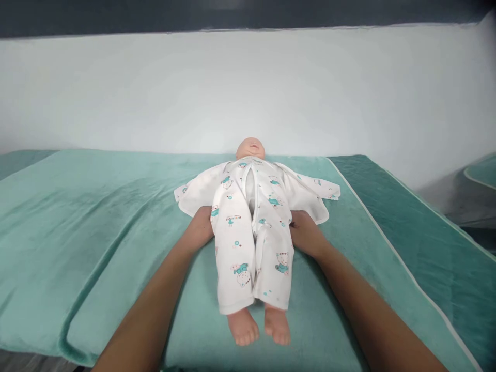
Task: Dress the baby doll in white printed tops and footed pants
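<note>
A baby doll (251,148) lies on its back, head toward the wall and bare feet (242,327) toward me. It wears a white printed jacket (306,194), its sleeves and lower flaps spread out to both sides. White printed trousers (234,258) with a split at the crotch cover its legs and reach up over its chest. At the doll's left-hand side in view, my left hand (202,225) touches the trousers near the hip. My right hand (306,232) mirrors it on the opposite side. The fingers of both hands are hidden beneath the cloth and the doll.
A light green plush blanket (116,217) lies under the doll, with a raised fold running along its left part. Darker green cloth (422,248) borders it on the right. Behind stands a white wall (248,88), and another green-covered surface (482,170) shows at far right.
</note>
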`<state>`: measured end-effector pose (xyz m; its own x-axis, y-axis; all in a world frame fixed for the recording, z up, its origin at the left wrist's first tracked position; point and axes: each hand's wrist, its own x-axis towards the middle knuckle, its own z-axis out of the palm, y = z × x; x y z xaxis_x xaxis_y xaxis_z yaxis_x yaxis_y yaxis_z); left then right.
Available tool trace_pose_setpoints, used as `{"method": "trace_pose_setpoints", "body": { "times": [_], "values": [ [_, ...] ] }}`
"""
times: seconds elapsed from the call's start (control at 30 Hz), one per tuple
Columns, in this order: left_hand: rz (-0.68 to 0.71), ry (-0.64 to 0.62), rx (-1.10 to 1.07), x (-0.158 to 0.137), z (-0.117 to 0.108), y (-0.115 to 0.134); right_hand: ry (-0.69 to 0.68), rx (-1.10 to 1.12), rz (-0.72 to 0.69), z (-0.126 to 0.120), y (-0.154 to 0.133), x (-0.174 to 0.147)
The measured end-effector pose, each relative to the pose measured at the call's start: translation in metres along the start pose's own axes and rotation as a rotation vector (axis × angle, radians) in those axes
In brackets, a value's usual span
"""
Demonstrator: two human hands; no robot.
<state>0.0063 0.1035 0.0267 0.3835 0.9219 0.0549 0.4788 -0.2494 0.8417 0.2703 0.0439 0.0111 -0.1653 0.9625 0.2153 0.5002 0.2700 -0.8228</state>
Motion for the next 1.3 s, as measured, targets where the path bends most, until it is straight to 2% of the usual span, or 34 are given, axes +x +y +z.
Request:
{"method": "trace_pose_setpoints", "body": {
  "times": [0.17,0.27,0.33,0.47,0.63,0.8,0.93,1.03,1.13,1.23,1.3],
  "values": [
    [-0.090,0.114,-0.207,0.007,0.002,0.005,0.115,0.254,0.141,0.001,0.006,0.006],
    [-0.186,0.198,-0.388,0.016,0.005,0.006,0.275,0.361,0.222,0.003,0.013,0.017],
    [-0.214,0.184,-0.508,0.022,0.006,0.005,0.377,0.394,0.266,0.004,0.017,0.027],
    [-0.231,0.129,-0.635,0.035,0.008,0.001,0.394,0.385,0.254,0.007,0.022,0.046],
    [-0.310,0.104,-0.673,0.051,0.006,0.001,0.527,0.176,0.296,0.005,0.026,0.066],
    [-0.366,0.083,-0.658,0.060,0.002,0.007,0.430,0.129,0.293,-0.005,0.028,0.070],
    [-0.369,0.003,-0.591,0.057,0.001,0.008,0.365,0.214,0.293,-0.008,0.026,0.068],
    [-0.356,-0.028,-0.579,0.054,0.002,0.006,0.371,0.300,0.309,-0.007,0.021,0.067],
    [-0.391,-0.086,-0.619,0.051,0.004,0.002,0.377,0.375,0.299,-0.006,0.017,0.065],
    [-0.457,-0.094,-0.698,0.049,0.008,0.001,0.341,0.454,0.288,-0.006,0.017,0.063],
    [-0.444,-0.084,-0.779,0.047,0.012,0.003,0.334,0.469,0.282,-0.005,0.019,0.063]
  ]
}}
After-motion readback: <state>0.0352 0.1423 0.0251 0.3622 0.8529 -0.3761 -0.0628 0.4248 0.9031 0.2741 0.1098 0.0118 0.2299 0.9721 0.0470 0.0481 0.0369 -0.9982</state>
